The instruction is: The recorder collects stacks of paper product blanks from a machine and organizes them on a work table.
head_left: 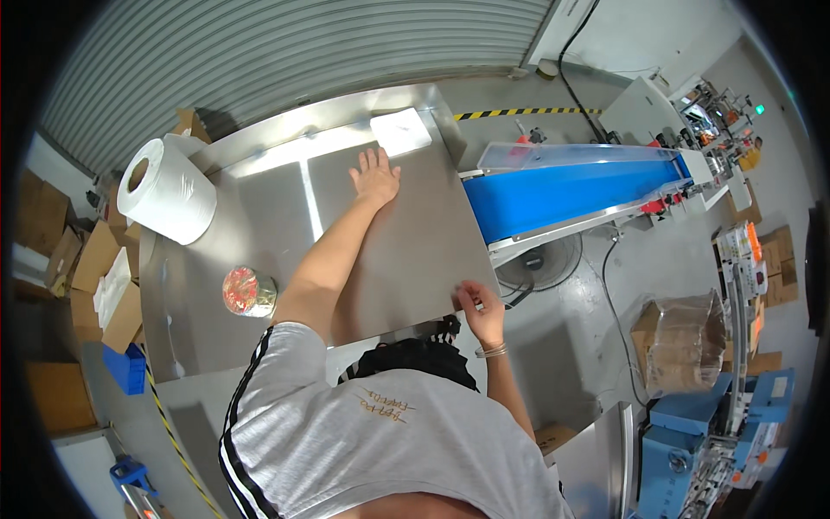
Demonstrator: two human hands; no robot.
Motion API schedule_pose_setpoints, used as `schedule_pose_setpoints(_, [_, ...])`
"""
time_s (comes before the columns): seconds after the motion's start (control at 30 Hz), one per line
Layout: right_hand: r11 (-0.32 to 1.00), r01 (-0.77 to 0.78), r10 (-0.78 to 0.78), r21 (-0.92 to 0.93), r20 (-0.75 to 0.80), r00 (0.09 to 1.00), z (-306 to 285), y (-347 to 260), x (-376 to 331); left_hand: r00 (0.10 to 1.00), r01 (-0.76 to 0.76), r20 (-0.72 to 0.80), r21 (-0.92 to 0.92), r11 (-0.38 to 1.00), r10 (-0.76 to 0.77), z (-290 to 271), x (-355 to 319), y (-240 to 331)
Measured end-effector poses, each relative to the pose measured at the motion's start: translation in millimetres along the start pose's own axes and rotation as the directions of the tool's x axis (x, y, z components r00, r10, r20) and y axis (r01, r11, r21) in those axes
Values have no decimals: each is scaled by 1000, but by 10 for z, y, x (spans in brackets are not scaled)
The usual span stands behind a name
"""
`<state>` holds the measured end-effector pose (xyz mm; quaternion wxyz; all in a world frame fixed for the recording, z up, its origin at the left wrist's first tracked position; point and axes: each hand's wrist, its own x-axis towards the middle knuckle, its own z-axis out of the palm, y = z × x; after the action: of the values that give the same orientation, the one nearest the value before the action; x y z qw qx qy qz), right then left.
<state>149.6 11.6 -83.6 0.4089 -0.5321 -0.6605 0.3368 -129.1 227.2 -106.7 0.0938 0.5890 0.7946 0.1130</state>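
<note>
My left hand (376,180) lies flat on the steel table (406,242), its fingers spread and holding nothing. Just beyond its fingertips is a flat white piece (401,131) with rounded corners, near the table's raised far edge. My right hand (482,313) is at the table's near right corner, its fingers curled in. I see nothing in that hand, though its fingertips are slightly blurred. To the left of my left forearm stands a short round thing (250,291) with a red-patterned top and shiny sides.
A big roll of white film (177,192) rests at the table's far left corner. A blue conveyor belt (579,192) meets the table's right side, with a floor fan (538,261) under it. Cardboard boxes (105,272) crowd the left, and a blue machine (683,441) stands lower right.
</note>
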Motion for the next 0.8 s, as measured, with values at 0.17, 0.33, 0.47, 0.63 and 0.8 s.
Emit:
schedule_pose_setpoints(0.17, [999, 39, -38, 6, -118, 992, 27, 106, -25, 989, -124, 80, 33, 992, 121, -208, -234, 157])
schedule_pose_setpoints(0.33, [986, 144, -157, -87, -167, 973, 69, 89, -59, 998, -4, 61, -29, 1000, 6, -95, -78, 20])
schedule_pose_setpoints(0.47, [995, 85, -94, -50, -221, 971, 119, 52, -37, 967, -246, -70, -35, 969, 244, 79, -563, 211])
schedule_pose_setpoints(0.63, [980, -78, 120, 182, -237, 964, 147, 185, 23, 828, -557, -52, -191, 808, 558, 316, -1487, 420])
schedule_pose_setpoints(0.8, [951, -66, 113, 302, -140, 984, 40, 145, 65, 664, -730, -347, -111, 674, 662, 272, -1970, 535])
